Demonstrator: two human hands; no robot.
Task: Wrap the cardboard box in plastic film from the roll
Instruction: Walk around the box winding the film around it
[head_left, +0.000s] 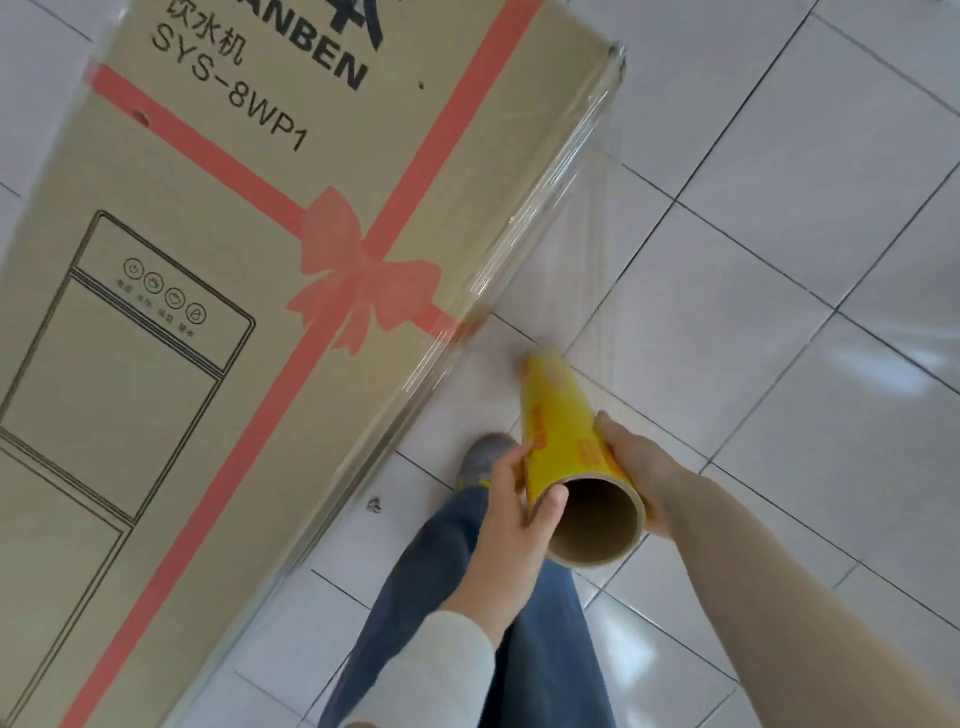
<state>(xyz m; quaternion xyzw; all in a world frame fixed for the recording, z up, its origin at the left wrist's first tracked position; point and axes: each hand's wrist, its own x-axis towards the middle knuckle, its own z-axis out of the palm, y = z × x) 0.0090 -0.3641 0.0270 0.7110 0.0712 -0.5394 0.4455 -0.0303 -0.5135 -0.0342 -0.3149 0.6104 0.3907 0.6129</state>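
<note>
A tall brown cardboard box (218, 291) with a pink printed ribbon and bow and black lettering fills the left of the view. Clear plastic film (566, 223) clings along its right edge and stretches down to a yellow roll (563, 421) with a brown cardboard core. My left hand (511, 514) grips the near end of the roll, thumb on the core's rim. My right hand (636, 462) holds the same end from the right side. The roll points away from me, close beside the box's corner.
The floor is white glossy tile (779, 260) with dark grout lines. My legs in blue jeans (467, 613) and a grey shoe (485, 454) stand right next to the box's edge. A small dark speck (373, 504) lies on the tile near the box.
</note>
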